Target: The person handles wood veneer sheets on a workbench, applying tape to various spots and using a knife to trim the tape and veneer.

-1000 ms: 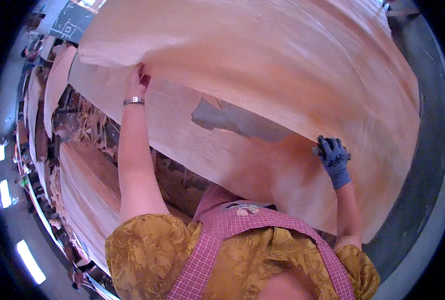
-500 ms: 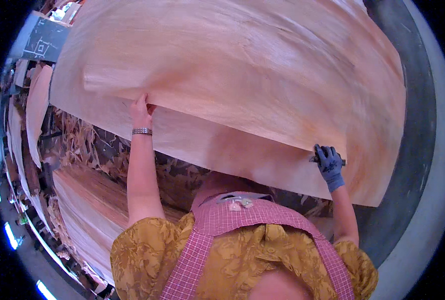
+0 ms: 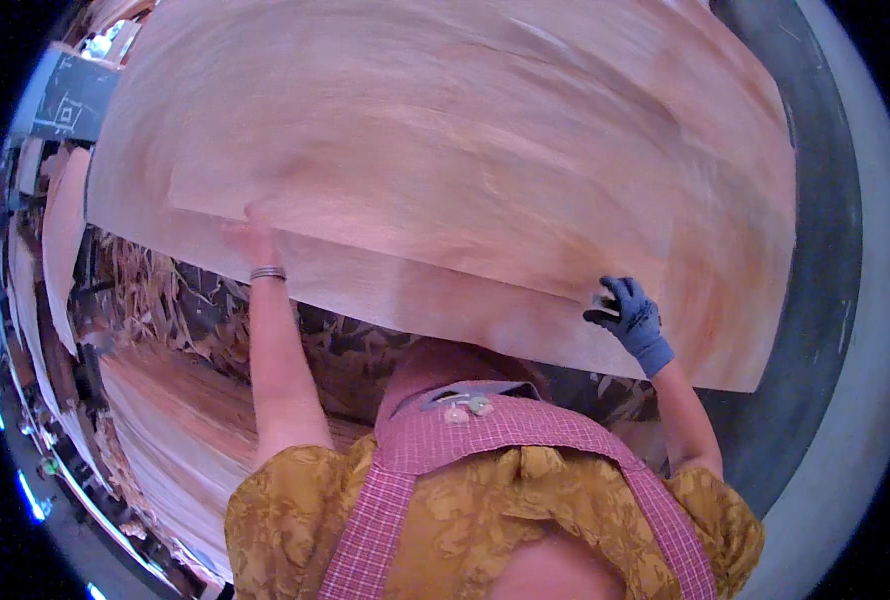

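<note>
A large, thin sheet of pinkish wood veneer (image 3: 445,190) lies over another veneer sheet (image 3: 365,270), whose near strip shows below the upper one's edge. My bare left hand (image 3: 253,238), with a metal band at the wrist, rests at that edge on the left; it is blurred, but its fingers look spread. My right hand (image 3: 633,318), in a blue-grey glove, is at the right end of the same edge. Its fingers curl round a small tool (image 3: 602,298) with a pale part showing; its kind is mostly hidden.
Torn veneer scraps (image 3: 155,290) fill the gap between the sheets and a lower veneer stack (image 3: 175,400) at near left. A dark board (image 3: 70,95) with chalk marks stands at far left. Dark grey surface (image 3: 815,200) borders the right side.
The raised near edge of the upper sheet has come down flatter. My left hand has let go of it and shifted slightly left; my right hand has moved a little left and turned.
</note>
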### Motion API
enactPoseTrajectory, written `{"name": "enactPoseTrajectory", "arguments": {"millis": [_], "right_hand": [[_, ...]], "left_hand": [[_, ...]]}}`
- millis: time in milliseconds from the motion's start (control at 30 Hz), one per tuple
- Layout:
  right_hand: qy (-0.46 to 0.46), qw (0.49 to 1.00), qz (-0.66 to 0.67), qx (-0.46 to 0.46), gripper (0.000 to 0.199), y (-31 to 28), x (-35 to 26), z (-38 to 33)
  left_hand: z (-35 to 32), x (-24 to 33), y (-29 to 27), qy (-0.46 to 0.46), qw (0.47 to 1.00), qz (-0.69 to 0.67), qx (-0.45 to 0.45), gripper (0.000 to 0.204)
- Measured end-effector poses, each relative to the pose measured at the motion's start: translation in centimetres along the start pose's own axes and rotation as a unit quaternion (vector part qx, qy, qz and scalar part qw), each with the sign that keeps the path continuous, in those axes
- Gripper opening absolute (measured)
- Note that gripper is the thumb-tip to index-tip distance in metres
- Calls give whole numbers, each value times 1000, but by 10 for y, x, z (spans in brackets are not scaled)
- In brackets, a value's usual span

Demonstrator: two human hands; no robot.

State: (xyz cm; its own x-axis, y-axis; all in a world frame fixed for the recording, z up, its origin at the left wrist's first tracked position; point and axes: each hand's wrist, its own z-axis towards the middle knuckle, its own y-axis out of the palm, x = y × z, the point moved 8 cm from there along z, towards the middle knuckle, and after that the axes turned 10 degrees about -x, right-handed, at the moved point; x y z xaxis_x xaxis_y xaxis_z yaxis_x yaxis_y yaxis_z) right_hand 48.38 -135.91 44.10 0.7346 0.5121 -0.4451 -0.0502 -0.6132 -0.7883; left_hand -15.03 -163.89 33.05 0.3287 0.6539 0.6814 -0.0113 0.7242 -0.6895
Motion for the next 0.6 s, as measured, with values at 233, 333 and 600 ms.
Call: {"name": "enactPoseTrajectory", "arguments": {"millis": [233, 333, 600], "right_hand": [[-201, 973, 34, 111, 28, -23, -130, 114], [-238, 969, 31, 65, 21, 16, -202, 184], [-107, 951, -289, -35, 24, 110, -336, 307]], "left_hand": [[-86, 175, 84, 309, 912, 178, -202, 73], [-84, 152, 85, 323, 912, 158, -195, 67], [-43, 139, 80, 252, 935, 139, -206, 51]]}}
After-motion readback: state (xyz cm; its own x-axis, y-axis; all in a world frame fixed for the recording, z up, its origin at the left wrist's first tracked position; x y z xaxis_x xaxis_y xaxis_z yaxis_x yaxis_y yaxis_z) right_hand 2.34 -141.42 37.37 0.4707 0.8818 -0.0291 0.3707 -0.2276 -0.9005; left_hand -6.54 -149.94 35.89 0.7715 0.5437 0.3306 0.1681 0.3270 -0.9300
